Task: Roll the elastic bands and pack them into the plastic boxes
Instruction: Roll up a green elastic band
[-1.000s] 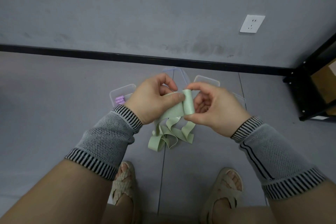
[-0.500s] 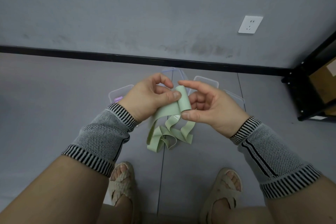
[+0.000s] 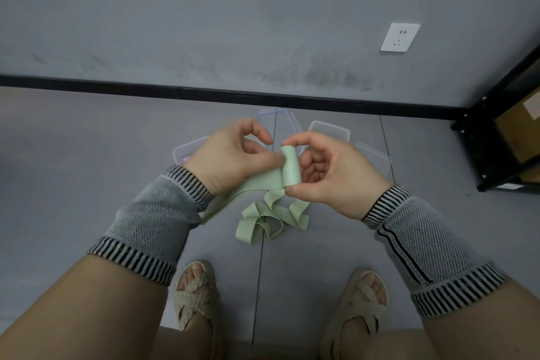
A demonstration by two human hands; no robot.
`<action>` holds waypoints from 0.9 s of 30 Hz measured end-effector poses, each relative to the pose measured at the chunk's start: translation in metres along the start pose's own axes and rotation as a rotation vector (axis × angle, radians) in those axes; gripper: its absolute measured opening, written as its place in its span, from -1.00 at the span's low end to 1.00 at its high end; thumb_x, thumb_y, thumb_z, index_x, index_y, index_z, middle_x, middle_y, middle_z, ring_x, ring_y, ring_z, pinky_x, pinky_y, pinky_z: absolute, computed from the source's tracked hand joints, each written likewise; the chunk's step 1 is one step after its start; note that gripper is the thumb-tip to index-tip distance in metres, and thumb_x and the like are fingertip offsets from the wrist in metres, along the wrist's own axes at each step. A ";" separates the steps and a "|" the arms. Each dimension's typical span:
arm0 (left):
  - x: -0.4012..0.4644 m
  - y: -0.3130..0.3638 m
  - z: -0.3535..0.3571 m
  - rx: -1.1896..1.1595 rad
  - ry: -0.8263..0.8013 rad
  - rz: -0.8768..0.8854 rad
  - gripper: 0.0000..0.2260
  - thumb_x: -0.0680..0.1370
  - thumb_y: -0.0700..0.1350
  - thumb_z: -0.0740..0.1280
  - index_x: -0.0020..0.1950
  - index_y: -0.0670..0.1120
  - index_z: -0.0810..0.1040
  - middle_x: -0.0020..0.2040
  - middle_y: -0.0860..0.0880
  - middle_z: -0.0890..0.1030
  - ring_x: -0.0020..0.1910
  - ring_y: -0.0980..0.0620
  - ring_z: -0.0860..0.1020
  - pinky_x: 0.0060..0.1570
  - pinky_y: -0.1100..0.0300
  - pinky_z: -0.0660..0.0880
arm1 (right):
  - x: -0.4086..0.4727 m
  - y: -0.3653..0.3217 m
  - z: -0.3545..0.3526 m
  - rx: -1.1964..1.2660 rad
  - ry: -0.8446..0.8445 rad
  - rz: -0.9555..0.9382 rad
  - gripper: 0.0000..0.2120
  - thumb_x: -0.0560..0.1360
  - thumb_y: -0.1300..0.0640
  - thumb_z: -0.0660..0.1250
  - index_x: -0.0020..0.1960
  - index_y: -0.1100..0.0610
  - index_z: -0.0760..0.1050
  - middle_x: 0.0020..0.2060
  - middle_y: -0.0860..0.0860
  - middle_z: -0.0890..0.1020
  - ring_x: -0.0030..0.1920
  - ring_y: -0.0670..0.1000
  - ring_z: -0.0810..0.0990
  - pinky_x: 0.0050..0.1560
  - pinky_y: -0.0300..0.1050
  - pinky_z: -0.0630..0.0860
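Observation:
A pale green elastic band (image 3: 290, 168) is partly wound into a small roll held between both hands above the floor. My right hand (image 3: 330, 172) pinches the roll between thumb and forefinger. My left hand (image 3: 233, 161) presses its thumb on the flat strip where it leaves the roll. The loose tail (image 3: 268, 219) lies in loops on the floor below. Several clear plastic boxes (image 3: 328, 130) sit on the floor behind my hands, partly hidden; one at the left (image 3: 187, 152) shows something purple inside.
A grey wall with a black skirting strip (image 3: 204, 93) runs behind the boxes, with a white socket (image 3: 399, 37) on it. A black metal shelf (image 3: 502, 131) holding cardboard boxes stands at the right. My sandalled feet (image 3: 195, 295) are below the band.
Both hands have shifted a little and the right fingers have re-gripped the roll. The strip now runs out flatter under my left hand.

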State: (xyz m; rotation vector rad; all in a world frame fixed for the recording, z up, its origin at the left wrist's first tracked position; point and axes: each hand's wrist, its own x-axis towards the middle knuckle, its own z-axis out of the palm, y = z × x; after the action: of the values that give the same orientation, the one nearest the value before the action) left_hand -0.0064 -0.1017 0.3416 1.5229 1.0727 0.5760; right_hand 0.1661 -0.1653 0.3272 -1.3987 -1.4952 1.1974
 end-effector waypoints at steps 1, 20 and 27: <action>0.001 -0.001 0.003 0.049 0.025 0.019 -0.77 0.39 -0.14 0.49 -0.12 -0.07 0.44 -0.25 -0.19 0.63 -0.40 0.06 0.52 -0.35 0.23 0.47 | 0.000 0.000 0.002 -0.081 0.025 -0.016 -0.50 0.28 0.32 0.54 0.08 -0.07 0.48 -0.33 -0.06 0.54 -0.34 -0.15 0.52 -0.23 -0.29 0.50; 0.002 0.000 0.009 -0.284 0.067 0.073 -0.83 0.46 -0.29 0.39 -0.11 -0.08 0.45 -0.31 -0.04 0.66 -0.36 0.02 0.59 -0.35 0.25 0.52 | 0.003 -0.001 0.015 0.170 0.419 -0.064 -0.76 0.38 0.29 0.48 -0.16 -0.03 0.55 -0.20 0.06 0.63 -0.21 -0.07 0.58 -0.10 -0.12 0.59; 0.006 -0.002 0.016 -0.249 0.165 0.087 -0.88 0.48 -0.17 0.41 -0.18 -0.10 0.48 -0.36 -0.03 0.62 -0.39 0.09 0.55 -0.37 0.27 0.47 | 0.003 -0.002 0.018 0.150 0.472 -0.077 -0.74 0.39 0.31 0.46 -0.12 -0.05 0.55 -0.21 -0.12 0.61 -0.21 -0.18 0.56 -0.12 -0.25 0.56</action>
State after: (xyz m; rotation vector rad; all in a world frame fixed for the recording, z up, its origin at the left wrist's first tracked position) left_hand 0.0087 -0.1046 0.3345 1.3254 1.0207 0.8750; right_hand 0.1479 -0.1642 0.3239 -1.3884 -1.0948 0.8368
